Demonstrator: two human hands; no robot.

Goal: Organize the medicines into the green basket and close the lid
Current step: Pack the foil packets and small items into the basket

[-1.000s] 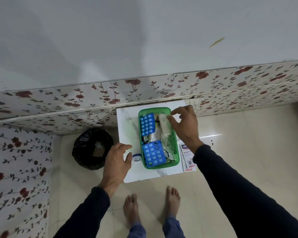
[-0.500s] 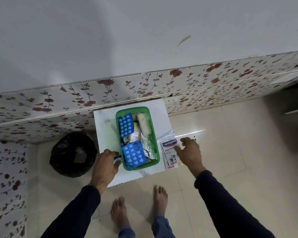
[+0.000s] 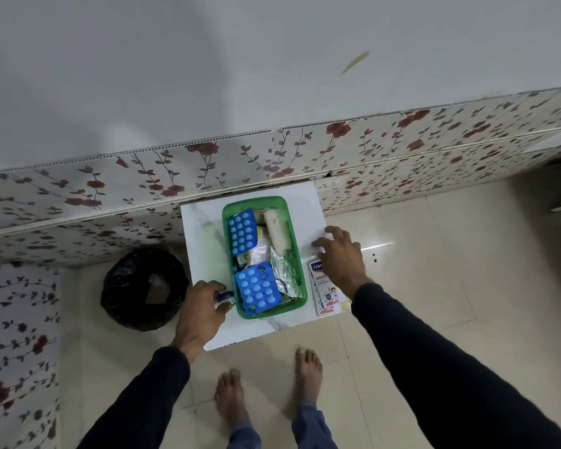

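Observation:
The green basket [image 3: 297,303] stands open on a small white marble-look table [image 3: 201,234]. Inside lie two blue blister packs [image 3: 256,291], a white bandage roll [image 3: 277,233] and silver foil strips [image 3: 284,270]. My left hand [image 3: 201,314] is closed around a small white and blue bottle [image 3: 224,298] just left of the basket's near corner. My right hand [image 3: 340,257] rests on the table right of the basket, fingers spread over a small white item and the top of a white plaster box [image 3: 326,296]. No lid is visible.
A black bin bag [image 3: 143,288] sits on the floor left of the table. A floral-papered wall ledge [image 3: 272,157] runs behind the table. My bare feet [image 3: 266,393] stand on cream tiles just in front of it.
My right hand left the bandage roll in the basket, swung out to the table's right side and now reaches further back past the plaster box. My left hand closed on the small bottle.

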